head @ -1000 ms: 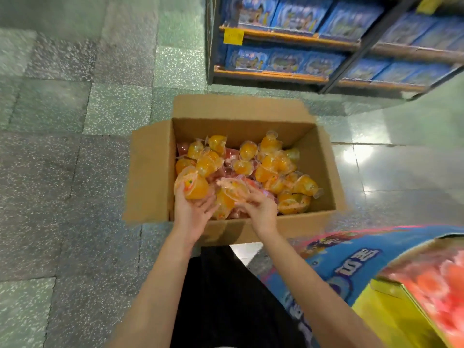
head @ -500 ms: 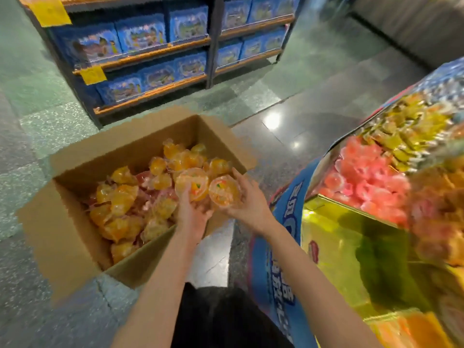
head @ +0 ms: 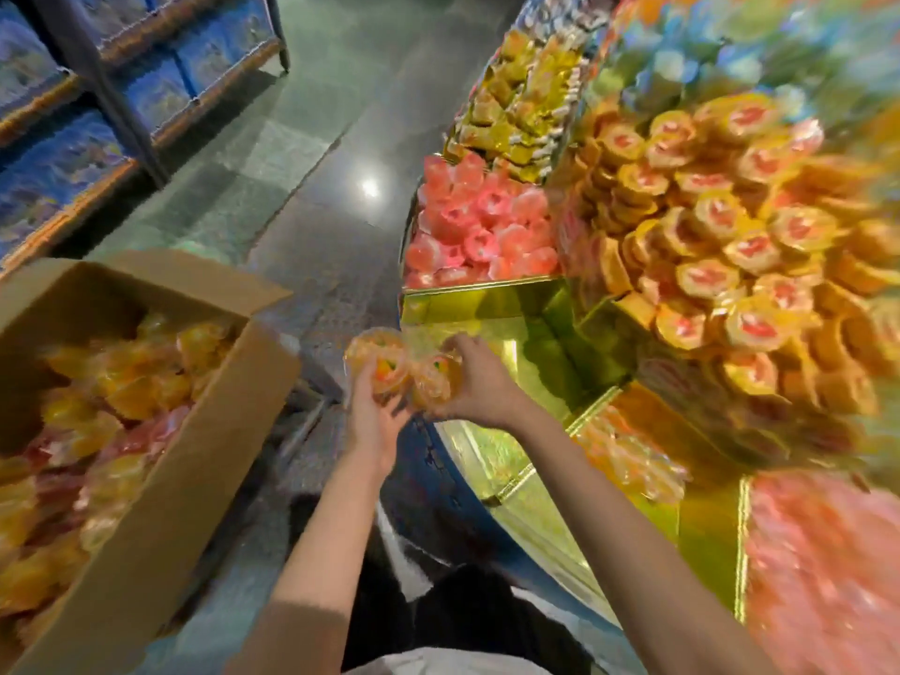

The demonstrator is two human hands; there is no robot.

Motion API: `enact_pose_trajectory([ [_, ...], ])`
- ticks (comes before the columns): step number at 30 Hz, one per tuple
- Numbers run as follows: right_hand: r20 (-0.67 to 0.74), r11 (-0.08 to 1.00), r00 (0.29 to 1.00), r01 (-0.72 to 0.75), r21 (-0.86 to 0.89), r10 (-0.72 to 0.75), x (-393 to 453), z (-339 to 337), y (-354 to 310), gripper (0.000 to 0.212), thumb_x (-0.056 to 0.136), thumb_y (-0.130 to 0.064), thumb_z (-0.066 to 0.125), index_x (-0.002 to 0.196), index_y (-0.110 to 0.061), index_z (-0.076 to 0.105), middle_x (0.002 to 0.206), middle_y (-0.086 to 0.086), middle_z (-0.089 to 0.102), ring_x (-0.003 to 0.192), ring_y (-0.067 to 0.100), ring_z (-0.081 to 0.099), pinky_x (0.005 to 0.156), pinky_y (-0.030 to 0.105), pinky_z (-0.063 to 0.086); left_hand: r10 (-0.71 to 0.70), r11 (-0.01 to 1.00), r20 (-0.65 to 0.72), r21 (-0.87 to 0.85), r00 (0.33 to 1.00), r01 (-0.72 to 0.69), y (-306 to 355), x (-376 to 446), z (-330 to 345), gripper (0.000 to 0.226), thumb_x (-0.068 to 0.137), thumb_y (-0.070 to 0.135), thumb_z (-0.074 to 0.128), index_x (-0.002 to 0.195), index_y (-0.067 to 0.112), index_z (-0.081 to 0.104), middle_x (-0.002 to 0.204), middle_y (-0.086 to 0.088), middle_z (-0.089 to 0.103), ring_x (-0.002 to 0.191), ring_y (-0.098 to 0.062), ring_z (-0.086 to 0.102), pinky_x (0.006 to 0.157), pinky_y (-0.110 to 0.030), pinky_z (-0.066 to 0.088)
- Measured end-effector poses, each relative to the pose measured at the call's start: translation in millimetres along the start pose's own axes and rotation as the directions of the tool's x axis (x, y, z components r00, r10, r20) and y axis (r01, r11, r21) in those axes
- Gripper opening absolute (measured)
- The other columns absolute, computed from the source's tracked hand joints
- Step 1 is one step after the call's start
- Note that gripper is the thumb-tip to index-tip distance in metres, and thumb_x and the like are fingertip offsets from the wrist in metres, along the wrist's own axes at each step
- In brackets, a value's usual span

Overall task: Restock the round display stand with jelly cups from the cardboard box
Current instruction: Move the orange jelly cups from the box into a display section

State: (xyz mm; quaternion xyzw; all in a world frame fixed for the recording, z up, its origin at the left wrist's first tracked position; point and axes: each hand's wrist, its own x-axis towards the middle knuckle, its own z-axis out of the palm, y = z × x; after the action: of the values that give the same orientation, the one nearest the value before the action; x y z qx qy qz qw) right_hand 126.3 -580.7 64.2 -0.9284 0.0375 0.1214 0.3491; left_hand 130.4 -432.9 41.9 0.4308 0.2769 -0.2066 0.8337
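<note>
Round display stand (head: 535,304) with gold-walled compartments, heaped with orange-lidded cups (head: 721,246) and pink cups (head: 477,236); left of the stand, on the floor (head: 311,187), an open cardboard box (head: 195,455) of blurred orange and red jelly cups (head: 112,382). Between box and stand, just at the stand's rim, left hand (head: 372,421) and right hand (head: 479,382) side by side, each grip curled round an orange jelly cup: left cup (head: 377,360), right cup (head: 433,377), touching each other.

left hand (head: 372,421): fingers curled up round a jelly cup (head: 377,362) | right hand (head: 479,382): grips second cup (head: 436,377) | forearms reach forward, hands touching
</note>
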Motion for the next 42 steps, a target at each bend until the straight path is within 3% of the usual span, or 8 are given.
enact_pose_trajectory([
  [6, -0.118, 0.944, 0.946, -0.281, 0.171, 0.303, -69.5, -38.2, 76.0, 0.078, 0.058, -0.033, 0.091, 0.117, -0.014, 0.044, 0.105, -0.003, 0.052, 0.093, 0.016, 0.052, 0.071, 0.028, 0.042, -0.052, 0.985, 0.058, 0.169, 0.997, 0.042, -80.6, -10.2, 55.6, 0.042, 0.1, 0.031, 0.045, 0.14, 0.02, 0.044, 0.146, -0.009, 0.041, 0.131, -0.024, 0.043, 0.105, -0.049, 0.042],
  [11, -0.233, 0.822, 0.806, -0.455, 0.343, 0.544, -120.8, -40.1, 142.9, 0.076, 0.058, -0.036, 0.091, 0.115, -0.016, 0.045, 0.106, -0.005, 0.05, 0.094, 0.013, 0.049, 0.062, 0.021, 0.033, -0.185, 0.974, 0.042, 0.144, 0.982, 0.177, -135.7, -24.3, 84.1, 0.031, 0.099, 0.024, 0.048, 0.13, 0.02, 0.049, 0.115, -0.009, 0.053, 0.097, -0.017, 0.056, 0.093, -0.04, 0.049],
  [19, -0.179, 0.578, 0.596, -0.589, 0.565, 0.783, -125.7, 3.2, 216.3, 0.083, 0.062, -0.029, 0.09, 0.126, -0.006, 0.042, 0.121, 0.009, 0.056, 0.107, 0.023, 0.054, 0.072, 0.022, 0.034, -0.228, 0.955, -0.049, 0.183, 0.973, 0.233, -183.8, -28.6, 79.8, 0.025, 0.097, 0.019, 0.053, 0.122, 0.016, 0.053, 0.124, -0.008, 0.048, 0.112, -0.024, 0.053, 0.08, -0.029, 0.052],
  [21, -0.165, 0.575, 0.602, -0.591, 0.565, 0.781, -116.9, 13.2, 224.8, 0.085, 0.062, -0.027, 0.09, 0.128, -0.005, 0.041, 0.124, 0.011, 0.056, 0.11, 0.026, 0.054, 0.073, 0.022, 0.035, -0.22, 0.96, -0.069, 0.162, 0.973, 0.229, -188.2, -27.0, 77.1, 0.018, 0.098, 0.02, 0.051, 0.115, 0.018, 0.055, 0.115, -0.005, 0.051, 0.102, -0.019, 0.056, 0.086, -0.031, 0.051],
  [27, -0.152, 0.604, 0.627, -0.612, 0.51, 0.764, -96.8, 30.8, 239.6, 0.083, 0.06, -0.022, 0.091, 0.127, -0.009, 0.044, 0.13, 0.014, 0.051, 0.109, 0.027, 0.054, 0.074, 0.021, 0.036, -0.167, 0.971, -0.094, 0.157, 0.981, 0.181, -198.8, -23.6, 62.2, 0.027, 0.096, 0.028, 0.055, 0.122, 0.021, 0.053, 0.127, -0.009, 0.053, 0.118, -0.022, 0.054, 0.085, -0.029, 0.052],
  [31, -0.156, 0.603, 0.62, -0.623, 0.498, 0.769, -93.4, 44.7, 242.9, 0.068, 0.072, -0.004, 0.082, 0.129, -0.008, 0.045, 0.133, 0.011, 0.035, 0.084, 0.019, 0.051, 0.045, 0.002, 0.034, -0.133, 0.969, -0.116, 0.193, 0.984, 0.154, -206.0, -23.4, 53.2, 0.047, 0.093, 0.031, 0.06, 0.136, 0.02, 0.047, 0.142, -0.008, 0.045, 0.119, -0.022, 0.055, 0.082, -0.026, 0.052],
  [38, -0.209, 0.65, 0.617, -0.694, 0.309, 0.759, -93.7, 61.7, 244.8, 0.065, 0.076, -0.034, 0.079, 0.129, -0.02, 0.044, 0.124, 0.011, 0.037, 0.099, 0.033, 0.057, 0.063, 0.024, 0.038, -0.079, 0.963, -0.075, 0.251, 0.994, 0.096, -207.8, -28.8, 41.6, 0.067, 0.078, 0.037, 0.069, 0.138, 0.018, 0.046, 0.137, -0.004, 0.052, 0.115, -0.017, 0.06, 0.084, -0.025, 0.051],
  [42, -0.125, 0.658, 0.648, -0.749, 0.071, 0.751, -98.2, 52.4, 248.6, 0.082, 0.073, -0.044, 0.079, 0.139, -0.026, 0.035, 0.136, 0.017, 0.033, 0.122, 0.036, 0.044, 0.084, 0.039, 0.045, -0.087, 0.956, -0.071, 0.274, 0.994, 0.103, -208.2, -32.8, 39.6, 0.05, 0.087, 0.025, 0.066, 0.134, 0.017, 0.05, 0.131, -0.005, 0.058, 0.115, -0.019, 0.059, 0.094, -0.032, 0.049],
])
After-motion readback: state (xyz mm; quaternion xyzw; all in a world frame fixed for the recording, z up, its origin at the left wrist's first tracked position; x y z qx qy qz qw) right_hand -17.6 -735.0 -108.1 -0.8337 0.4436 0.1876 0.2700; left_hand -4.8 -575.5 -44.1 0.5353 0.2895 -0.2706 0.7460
